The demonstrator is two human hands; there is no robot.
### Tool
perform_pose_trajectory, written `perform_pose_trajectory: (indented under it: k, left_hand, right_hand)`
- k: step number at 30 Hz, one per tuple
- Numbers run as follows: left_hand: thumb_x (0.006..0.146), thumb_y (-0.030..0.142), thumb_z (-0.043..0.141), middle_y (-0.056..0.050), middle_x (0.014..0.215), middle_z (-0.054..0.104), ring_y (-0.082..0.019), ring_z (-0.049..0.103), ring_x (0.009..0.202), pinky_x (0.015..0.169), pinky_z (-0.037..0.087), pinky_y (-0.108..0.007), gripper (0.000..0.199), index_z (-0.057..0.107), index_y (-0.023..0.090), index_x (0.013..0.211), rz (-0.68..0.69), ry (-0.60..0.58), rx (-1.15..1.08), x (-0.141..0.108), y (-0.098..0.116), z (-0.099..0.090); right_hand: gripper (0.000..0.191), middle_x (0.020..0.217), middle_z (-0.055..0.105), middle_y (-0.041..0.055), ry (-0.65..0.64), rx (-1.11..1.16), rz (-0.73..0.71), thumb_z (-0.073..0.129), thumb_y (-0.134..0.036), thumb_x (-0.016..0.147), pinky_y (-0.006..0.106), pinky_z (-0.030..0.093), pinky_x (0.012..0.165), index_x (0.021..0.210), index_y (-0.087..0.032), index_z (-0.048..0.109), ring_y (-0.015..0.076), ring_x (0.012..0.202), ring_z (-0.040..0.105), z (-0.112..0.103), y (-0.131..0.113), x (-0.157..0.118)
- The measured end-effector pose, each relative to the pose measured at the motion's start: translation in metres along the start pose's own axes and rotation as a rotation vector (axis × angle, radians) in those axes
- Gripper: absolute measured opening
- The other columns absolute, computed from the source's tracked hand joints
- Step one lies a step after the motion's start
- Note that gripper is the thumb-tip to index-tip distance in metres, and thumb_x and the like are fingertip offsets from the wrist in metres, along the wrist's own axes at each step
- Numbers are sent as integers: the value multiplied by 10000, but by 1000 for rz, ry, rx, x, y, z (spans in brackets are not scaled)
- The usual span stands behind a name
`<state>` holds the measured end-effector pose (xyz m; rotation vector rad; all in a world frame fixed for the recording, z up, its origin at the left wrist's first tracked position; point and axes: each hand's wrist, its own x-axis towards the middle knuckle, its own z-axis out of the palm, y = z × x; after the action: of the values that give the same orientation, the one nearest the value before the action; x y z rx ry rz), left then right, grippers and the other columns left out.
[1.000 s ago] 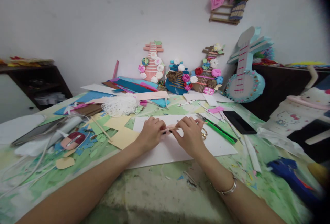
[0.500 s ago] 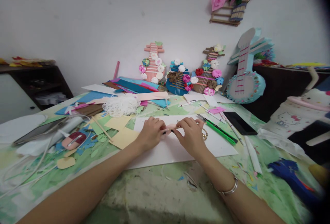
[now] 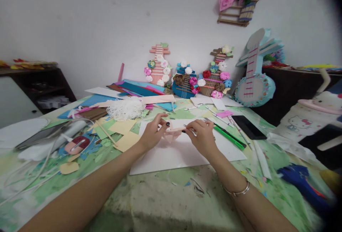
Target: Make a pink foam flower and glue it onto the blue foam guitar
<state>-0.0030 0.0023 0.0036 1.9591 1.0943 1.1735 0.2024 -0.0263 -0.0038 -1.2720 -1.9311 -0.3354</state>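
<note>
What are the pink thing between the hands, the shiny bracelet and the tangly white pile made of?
Pink piece: probably paper, matte, thin and seemingly folded.
Bracelet: likely metal, silvery and polished, with bright glints.
White pile: string or shredded paper, I can't tell; dull, thin, tangled strands.

At mid-frame, the right end of the pale pink paper (image 3: 173,132) is hidden under the pinching fingertips of the right hand (image 3: 201,134); whether the paper is touched by the left hand (image 3: 153,134) cannot be told. Part of the white board (image 3: 176,159) is covered by both hands. Both forearms (image 3: 88,184) are cut off by the bottom edge, the pink-flowered wall hanging (image 3: 247,10) by the top edge, the cup (image 3: 287,128) by the right. At lower right, the blue tool (image 3: 298,178) is blurred and partly lost in darkness. At far left, the cabinet (image 3: 16,98) is cropped, its shelf contents (image 3: 50,102) too indistinct to be identified.
</note>
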Motion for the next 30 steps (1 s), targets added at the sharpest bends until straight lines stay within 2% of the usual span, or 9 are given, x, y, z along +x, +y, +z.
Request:
perform_pose_trajectory:
  k: [2,6,8,13,18,23,26,30]
  left_hand:
    - [827,395,520,-52,885,638,-202,597,895,751,422,-302,360,532,172,1109,-113,-40,-231,4,-2,-3]
    - [721,334,657,-72,892,661,-206,628,826,721,445,-302,286,643,142,934,-330,-349,-652,5,-1,-6]
    - [706,292,685,-73,861,670,-190,631,766,682,445,-287,251,665,139,903,-382,-427,-767,3,1,-7]
    - [669,213,730,-66,834,676,-158,632,720,671,455,-267,168,688,121,803,-433,-398,-881,3,-2,-8]
    - [646,137,723,-65,816,667,-157,635,721,700,476,-276,144,679,116,781,-442,-439,-956,6,-8,-8]
    - [628,91,720,-42,782,663,-137,632,689,646,466,-237,166,668,123,783,-462,-361,-959,7,-8,-8]
    - [617,115,753,-48,800,678,-169,657,738,668,477,-247,202,670,123,801,-479,-332,-969,6,-6,-7]
    - [651,250,786,-72,795,682,-203,663,778,673,478,-261,241,671,108,807,-445,-395,-945,3,-4,-3]
  right_hand:
    - [141,772,658,-5,-14,19,1,555,-243,873,325,229,785,748,-188,592,137,722,568,-1,-1,1]
    - [161,767,661,-5,-64,82,2,537,-263,885,302,253,729,754,-188,591,124,666,565,-4,-3,3]
    - [173,755,658,-8,-77,119,2,532,-274,889,294,260,714,750,-190,590,116,640,556,-6,-4,4]
    - [200,730,652,-8,-66,108,-26,507,-286,907,291,270,707,760,-189,601,114,625,545,-8,-4,5]
    - [210,680,632,-11,-71,176,0,516,-290,900,298,255,696,743,-190,615,124,631,526,-10,-1,7]
    - [226,657,623,-3,-58,206,36,501,-293,883,304,273,687,730,-188,630,127,595,493,-16,14,12]
    - [308,620,586,12,-57,259,143,457,-347,880,293,278,617,695,-181,639,134,564,456,-18,29,15]
    - [323,535,420,-27,-82,490,393,555,-459,800,266,240,532,672,-170,622,116,526,362,-14,34,15]
